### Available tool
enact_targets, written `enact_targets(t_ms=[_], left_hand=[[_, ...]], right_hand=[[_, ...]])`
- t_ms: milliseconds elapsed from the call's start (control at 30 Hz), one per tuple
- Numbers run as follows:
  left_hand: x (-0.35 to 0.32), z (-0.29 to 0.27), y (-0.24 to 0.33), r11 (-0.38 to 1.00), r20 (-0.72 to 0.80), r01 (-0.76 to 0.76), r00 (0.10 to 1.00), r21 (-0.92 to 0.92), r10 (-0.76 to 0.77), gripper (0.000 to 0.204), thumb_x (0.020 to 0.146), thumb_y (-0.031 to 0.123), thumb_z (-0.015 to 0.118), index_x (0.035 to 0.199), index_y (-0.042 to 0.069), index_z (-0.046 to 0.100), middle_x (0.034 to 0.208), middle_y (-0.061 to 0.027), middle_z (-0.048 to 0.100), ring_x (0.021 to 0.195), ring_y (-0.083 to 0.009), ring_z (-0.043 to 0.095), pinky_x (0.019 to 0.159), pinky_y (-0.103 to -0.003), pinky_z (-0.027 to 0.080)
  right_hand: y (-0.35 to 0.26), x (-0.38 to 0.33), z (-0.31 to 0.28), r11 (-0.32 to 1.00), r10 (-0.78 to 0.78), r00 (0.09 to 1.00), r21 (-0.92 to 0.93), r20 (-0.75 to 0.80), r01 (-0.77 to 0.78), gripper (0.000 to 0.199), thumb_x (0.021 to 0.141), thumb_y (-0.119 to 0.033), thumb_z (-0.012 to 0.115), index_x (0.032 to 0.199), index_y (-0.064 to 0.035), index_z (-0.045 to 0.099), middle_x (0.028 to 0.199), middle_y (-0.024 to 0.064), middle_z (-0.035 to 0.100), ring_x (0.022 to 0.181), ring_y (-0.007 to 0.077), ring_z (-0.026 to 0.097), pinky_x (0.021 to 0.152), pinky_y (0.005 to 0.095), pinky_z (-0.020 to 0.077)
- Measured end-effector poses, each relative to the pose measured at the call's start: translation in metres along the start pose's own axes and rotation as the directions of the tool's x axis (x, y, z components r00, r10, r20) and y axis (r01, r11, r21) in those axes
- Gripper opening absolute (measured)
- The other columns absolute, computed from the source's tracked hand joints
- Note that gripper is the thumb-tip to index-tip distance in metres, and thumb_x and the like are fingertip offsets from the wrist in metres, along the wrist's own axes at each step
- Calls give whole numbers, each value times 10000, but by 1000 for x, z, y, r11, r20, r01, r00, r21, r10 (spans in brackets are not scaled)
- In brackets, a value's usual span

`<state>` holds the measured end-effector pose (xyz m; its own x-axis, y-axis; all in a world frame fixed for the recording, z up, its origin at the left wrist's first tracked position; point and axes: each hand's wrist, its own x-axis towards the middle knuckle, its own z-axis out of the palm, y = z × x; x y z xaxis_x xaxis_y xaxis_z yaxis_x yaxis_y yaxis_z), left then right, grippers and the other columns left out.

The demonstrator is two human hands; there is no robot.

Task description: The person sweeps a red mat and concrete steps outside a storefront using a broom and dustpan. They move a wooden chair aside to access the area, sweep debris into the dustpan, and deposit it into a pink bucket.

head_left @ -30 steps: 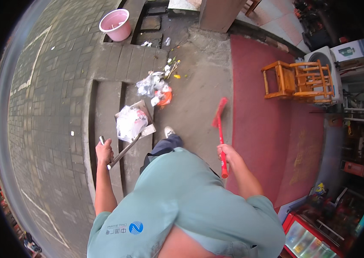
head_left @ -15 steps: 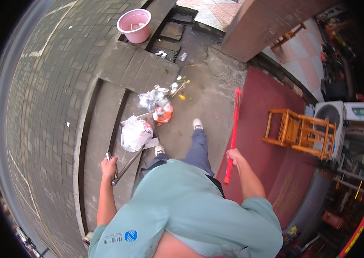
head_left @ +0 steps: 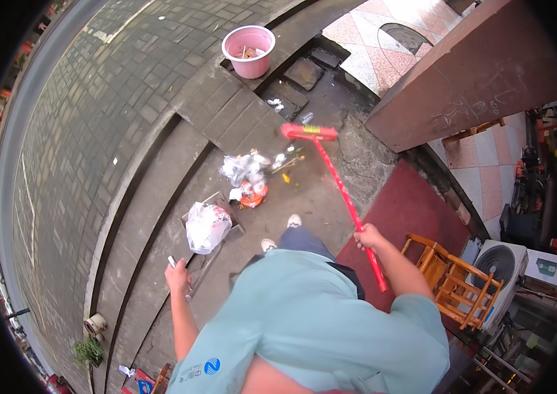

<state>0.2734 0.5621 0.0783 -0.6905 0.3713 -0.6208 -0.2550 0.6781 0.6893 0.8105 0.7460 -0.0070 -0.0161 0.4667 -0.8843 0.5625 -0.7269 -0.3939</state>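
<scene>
My right hand point(head_left: 370, 238) is closed round the handle of a red broom point(head_left: 337, 178). The broom's head, with yellowish bristles, is raised off the ground beyond my feet. My left hand point(head_left: 178, 276) grips the grey bar-shaped handle of a long-handled dustpan point(head_left: 237, 230). A bulging white plastic bag point(head_left: 207, 226) sits in the pan and hides most of it. Just beyond lies a heap of litter point(head_left: 244, 169), mostly clear and white plastic, beside an orange bag point(head_left: 254, 197). Small white scraps, twigs and a yellow bit lie to its right.
A pink tub point(head_left: 249, 64) with rubbish inside stands at the far edge of the steps point(head_left: 153, 197). A brown pillar point(head_left: 462, 85) rises at right. Wooden chairs point(head_left: 456, 279) and an outdoor fan unit point(head_left: 498, 266) stand by the red mat point(head_left: 400, 213). A potted plant point(head_left: 88, 352) is at lower left.
The broom's head has swung left, from over the red mat to over the grey paving. My feet are closer together, and the view has turned, showing more of the steps and pillar.
</scene>
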Motion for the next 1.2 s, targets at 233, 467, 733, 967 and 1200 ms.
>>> enact_targets(t_ms=[233,467,733,967,1200], left_hand=[[-43,40,-32,991,-173,70,981,-111,-89,177,768,142,547,682,68,411,438,-9,360,296,-122,335,279,-273,287],[-68,121,19,962,-297,164,928,-220,-226,184,767,142,542,689,82,387,447,0,355,302,-112,330,275,-267,278],[-105,180,64,913,-398,260,837,-314,-375,189,780,164,538,717,94,374,444,10,320,296,-106,302,269,-266,271],[-96,231,31,880,-391,241,825,-410,-408,190,793,157,532,703,98,375,469,14,339,325,-97,326,286,-257,285],[-86,268,92,901,-307,253,878,-353,-366,201,802,160,533,701,106,368,474,26,333,337,-82,305,298,-250,266]], right_hand=[[-195,110,-78,867,-211,965,-485,-153,113,400,827,-313,503,796,80,573,641,178,585,556,250,596,528,364,455],[-403,334,-95,-37,-284,866,-907,411,419,250,757,-234,538,734,0,623,726,159,617,679,270,615,598,376,480],[-262,342,-228,0,-64,935,-937,350,350,267,745,-134,449,927,-5,595,942,212,582,906,322,575,792,395,450],[-381,228,-304,338,-206,973,-925,105,171,379,790,-265,459,1018,27,536,1031,248,540,991,372,514,842,433,412],[-424,318,-213,110,-169,965,-969,199,219,291,766,-119,496,1020,0,570,1041,162,576,965,310,562,796,367,463]])
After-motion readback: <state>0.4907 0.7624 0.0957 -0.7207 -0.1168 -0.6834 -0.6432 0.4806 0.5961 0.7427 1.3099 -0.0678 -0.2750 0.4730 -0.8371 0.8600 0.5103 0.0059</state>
